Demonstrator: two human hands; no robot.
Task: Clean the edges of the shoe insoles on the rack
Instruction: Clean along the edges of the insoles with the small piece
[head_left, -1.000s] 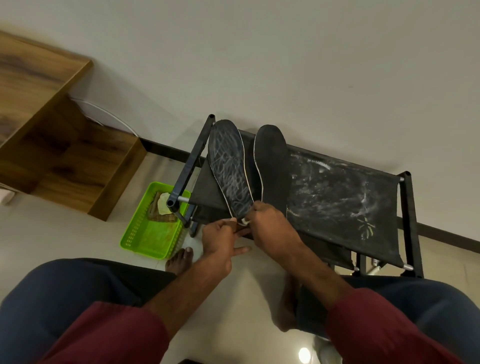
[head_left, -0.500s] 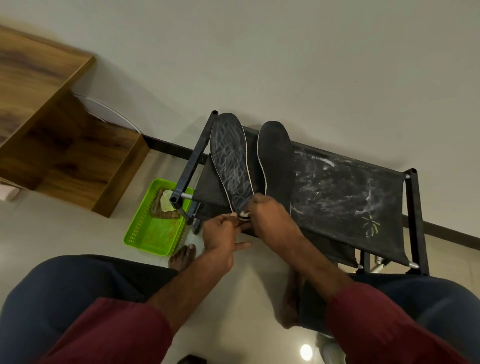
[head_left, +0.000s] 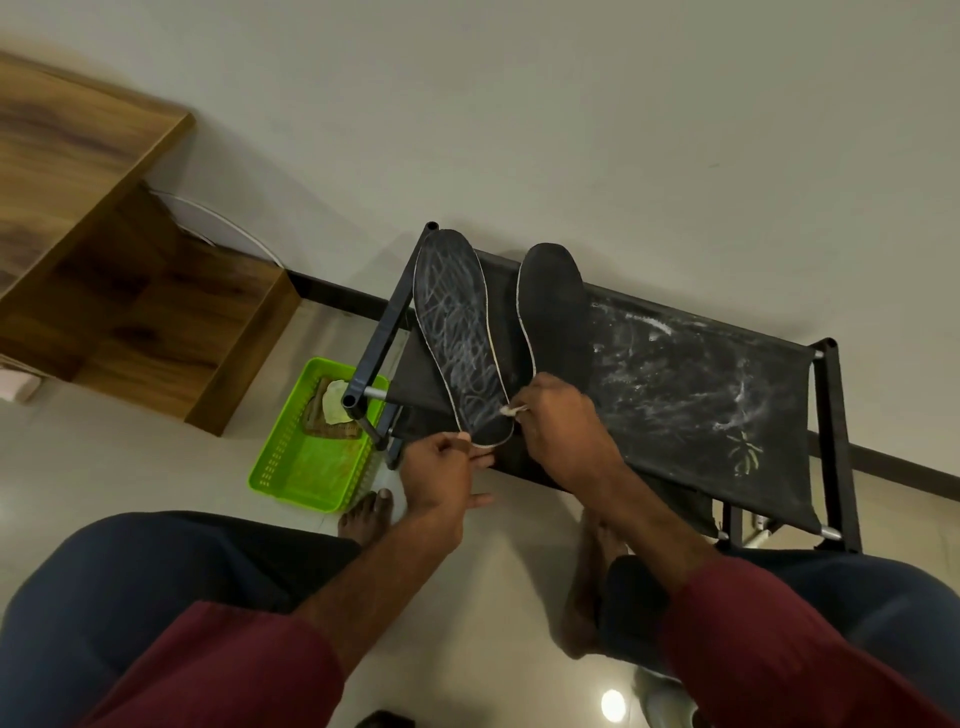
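Two black insoles lie side by side on the black fabric rack (head_left: 691, 395). The left insole (head_left: 457, 332) is streaked with white marks and has a pale rim. The right insole (head_left: 556, 306) is plain black. My left hand (head_left: 441, 473) pinches the heel end of the left insole. My right hand (head_left: 561, 426) pinches a small white wad (head_left: 508, 410) and holds it against the right rim of the left insole, near the heel. Part of the right insole's heel is hidden behind my right hand.
A green plastic basket (head_left: 291, 467) with a brown item inside sits on the floor left of the rack. A wooden cabinet (head_left: 104, 291) stands further left. The wall runs behind the rack. My knees and bare feet fill the foreground.
My right hand has shifted slightly up along the right rim of the left insole, exposing more of its heel. My left hand keeps its pinch at the heel end.
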